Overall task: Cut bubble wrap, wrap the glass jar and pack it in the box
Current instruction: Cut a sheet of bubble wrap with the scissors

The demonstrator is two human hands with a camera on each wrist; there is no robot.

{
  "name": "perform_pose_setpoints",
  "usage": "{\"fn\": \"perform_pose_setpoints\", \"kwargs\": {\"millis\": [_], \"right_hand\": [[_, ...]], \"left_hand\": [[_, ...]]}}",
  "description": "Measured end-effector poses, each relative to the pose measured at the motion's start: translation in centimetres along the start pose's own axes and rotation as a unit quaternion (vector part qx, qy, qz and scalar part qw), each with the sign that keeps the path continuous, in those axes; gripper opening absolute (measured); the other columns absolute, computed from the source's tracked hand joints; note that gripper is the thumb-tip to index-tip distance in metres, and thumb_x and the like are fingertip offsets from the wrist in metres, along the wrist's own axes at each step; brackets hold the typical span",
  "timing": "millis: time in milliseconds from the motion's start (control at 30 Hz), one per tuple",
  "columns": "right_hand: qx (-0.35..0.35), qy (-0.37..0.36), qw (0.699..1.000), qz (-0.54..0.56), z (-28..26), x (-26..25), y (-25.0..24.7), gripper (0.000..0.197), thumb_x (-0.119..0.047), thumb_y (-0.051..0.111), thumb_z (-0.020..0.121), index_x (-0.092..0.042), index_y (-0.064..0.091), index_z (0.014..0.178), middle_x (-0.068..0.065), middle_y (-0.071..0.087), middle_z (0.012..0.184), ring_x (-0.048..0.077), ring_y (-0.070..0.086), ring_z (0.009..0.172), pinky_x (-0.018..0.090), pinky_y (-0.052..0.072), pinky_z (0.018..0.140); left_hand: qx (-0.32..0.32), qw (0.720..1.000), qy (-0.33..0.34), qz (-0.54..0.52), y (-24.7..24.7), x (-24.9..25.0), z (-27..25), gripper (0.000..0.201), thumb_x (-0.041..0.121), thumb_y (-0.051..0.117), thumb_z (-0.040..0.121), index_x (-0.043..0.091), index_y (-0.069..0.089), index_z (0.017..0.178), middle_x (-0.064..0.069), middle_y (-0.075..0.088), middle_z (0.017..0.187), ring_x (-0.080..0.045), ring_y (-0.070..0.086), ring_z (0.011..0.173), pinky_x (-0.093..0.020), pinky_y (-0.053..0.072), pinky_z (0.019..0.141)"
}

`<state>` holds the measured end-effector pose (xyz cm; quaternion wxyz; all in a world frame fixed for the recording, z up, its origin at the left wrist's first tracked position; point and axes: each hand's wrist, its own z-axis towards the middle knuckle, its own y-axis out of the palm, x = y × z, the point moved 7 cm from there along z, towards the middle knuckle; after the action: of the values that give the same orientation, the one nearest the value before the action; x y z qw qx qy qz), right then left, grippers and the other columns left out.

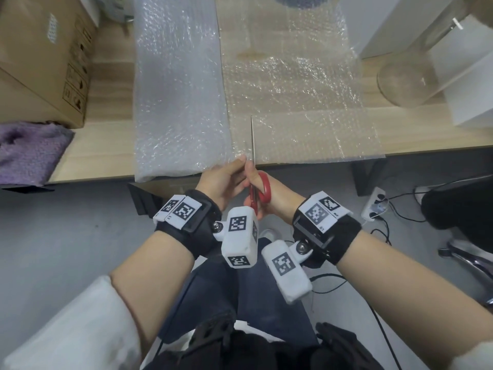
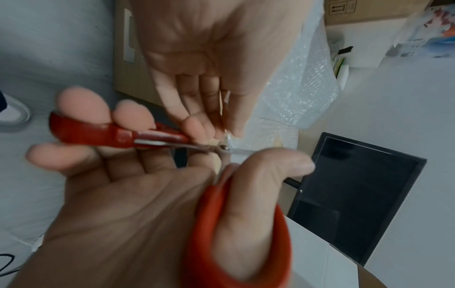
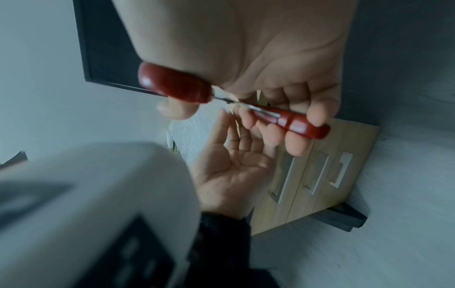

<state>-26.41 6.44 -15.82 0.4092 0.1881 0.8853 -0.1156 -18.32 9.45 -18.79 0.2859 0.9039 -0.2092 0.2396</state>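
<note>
A sheet of bubble wrap (image 1: 293, 102) lies unrolled to the right of its roll (image 1: 178, 89) on the wooden table (image 1: 106, 145). At the table's front edge my right hand (image 1: 277, 198) grips red-handled scissors (image 1: 264, 186); thumb and fingers sit in the loops (image 2: 118, 134), and the blades point away over the sheet. Just left of the blades, my left hand (image 1: 224, 180) pinches the sheet's near edge between thumb and fingers (image 2: 221, 117). The glass jar (image 1: 405, 81) lies on its side at the right. A cardboard box (image 1: 40, 49) stands at the far left.
A purple cloth (image 1: 26, 150) lies at the table's left front. A white box (image 1: 469, 89) stands behind the jar at the right. Below the table are a power strip (image 1: 373, 204) with cables and a chair base (image 1: 466, 260).
</note>
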Motion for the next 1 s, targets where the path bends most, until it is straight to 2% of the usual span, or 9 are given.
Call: {"fn": "perform_pose_setpoints", "kwargs": {"millis": [67, 167, 267, 333, 433, 533, 700, 867, 1000], "right_hand": [[0.021, 0.006, 1.000, -0.013, 0.0, -0.1, -0.1, 0.098, -0.082, 0.020, 0.062, -0.003, 0.045, 0.113, 0.008, 0.057, 0.068, 0.003, 0.054, 0.037, 0.017, 0.038, 0.039], [0.056, 0.014, 0.998, -0.038, -0.4, -0.1, -0.7, 0.075, -0.072, 0.025, 0.083, -0.009, 0.050, 0.113, 0.008, 0.060, 0.072, 0.006, 0.055, 0.043, 0.014, 0.036, 0.037], [0.095, 0.022, 0.995, -0.036, -1.0, -0.1, -1.4, 0.051, -0.064, 0.036, 0.087, -0.016, 0.053, 0.095, 0.011, 0.062, 0.075, 0.009, 0.053, 0.043, 0.011, 0.033, 0.034], [0.120, 0.015, 0.992, -0.033, -1.2, -0.3, -1.7, 0.041, -0.058, 0.044, 0.088, -0.020, 0.053, 0.080, 0.009, 0.062, 0.067, 0.007, 0.051, 0.036, 0.011, 0.033, 0.033], [0.149, 0.005, 0.989, -0.026, -1.4, -0.3, -1.8, 0.039, -0.053, 0.052, 0.087, -0.017, 0.056, 0.074, 0.005, 0.058, 0.054, 0.006, 0.048, 0.030, 0.012, 0.034, 0.034], [0.164, 0.012, 0.986, -0.005, -1.5, -0.1, -2.0, 0.045, -0.054, 0.055, 0.085, -0.010, 0.064, 0.087, 0.005, 0.058, 0.053, 0.007, 0.048, 0.030, 0.013, 0.034, 0.033], [0.156, 0.033, 0.987, 0.023, -0.4, -1.0, -2.6, 0.055, -0.061, 0.051, 0.083, -0.011, 0.062, 0.102, 0.008, 0.061, 0.059, 0.013, 0.054, 0.039, 0.011, 0.032, 0.032], [0.157, 0.032, 0.987, 0.032, 0.1, -1.1, -2.8, 0.053, -0.062, 0.057, 0.079, -0.014, 0.067, 0.096, 0.006, 0.060, 0.056, 0.010, 0.052, 0.035, 0.014, 0.036, 0.034], [0.145, 0.032, 0.988, 0.039, 0.4, -1.6, -3.5, 0.045, -0.063, 0.057, 0.077, -0.019, 0.065, 0.080, 0.004, 0.060, 0.054, 0.011, 0.052, 0.037, 0.017, 0.040, 0.037]], "left_hand": [[-0.001, 1.000, -0.008, 0.000, -0.1, -0.1, 0.2, 0.016, 0.010, 0.060, 0.087, 0.002, 0.059, 0.101, -0.003, 0.067, 0.073, -0.011, 0.066, 0.071, -0.017, 0.054, 0.054], [-0.002, 1.000, -0.019, 0.005, -0.3, -0.1, 0.6, 0.005, 0.010, 0.060, 0.088, 0.005, 0.061, 0.087, 0.002, 0.068, 0.058, -0.007, 0.067, 0.058, -0.017, 0.053, 0.051], [-0.009, 0.999, -0.032, 0.027, -0.6, -0.3, 1.0, 0.009, 0.017, 0.060, 0.088, 0.010, 0.061, 0.081, 0.004, 0.065, 0.061, -0.007, 0.064, 0.058, -0.016, 0.052, 0.051], [-0.011, 0.998, -0.044, 0.036, -0.6, -0.6, 1.3, 0.013, 0.021, 0.060, 0.088, 0.014, 0.060, 0.077, 0.005, 0.062, 0.062, -0.007, 0.057, 0.059, -0.016, 0.047, 0.052], [-0.005, 0.998, -0.046, 0.043, -0.7, -0.8, 1.9, 0.017, 0.026, 0.059, 0.088, 0.015, 0.058, 0.075, 0.006, 0.059, 0.054, -0.007, 0.054, 0.053, -0.018, 0.043, 0.055], [-0.016, 0.997, -0.044, 0.060, -0.5, -1.0, 2.2, 0.021, 0.024, 0.056, 0.090, 0.014, 0.055, 0.071, 0.007, 0.056, 0.049, -0.007, 0.049, 0.047, -0.017, 0.041, 0.050], [-0.037, 0.995, -0.019, 0.086, -0.1, -0.2, 1.8, 0.017, 0.017, 0.054, 0.090, 0.009, 0.060, 0.076, 0.000, 0.049, 0.065, -0.008, 0.042, 0.054, -0.014, 0.038, 0.042], [-0.017, 0.995, -0.022, 0.095, -0.2, 0.2, 1.8, 0.017, 0.019, 0.054, 0.091, 0.007, 0.061, 0.082, 0.007, 0.048, 0.045, -0.004, 0.040, 0.044, -0.014, 0.034, 0.038], [-0.026, 0.993, -0.024, 0.112, -0.1, 0.6, 1.5, 0.017, 0.019, 0.052, 0.092, 0.008, 0.058, 0.081, 0.010, 0.045, 0.041, -0.002, 0.037, 0.040, -0.013, 0.031, 0.036]]}}
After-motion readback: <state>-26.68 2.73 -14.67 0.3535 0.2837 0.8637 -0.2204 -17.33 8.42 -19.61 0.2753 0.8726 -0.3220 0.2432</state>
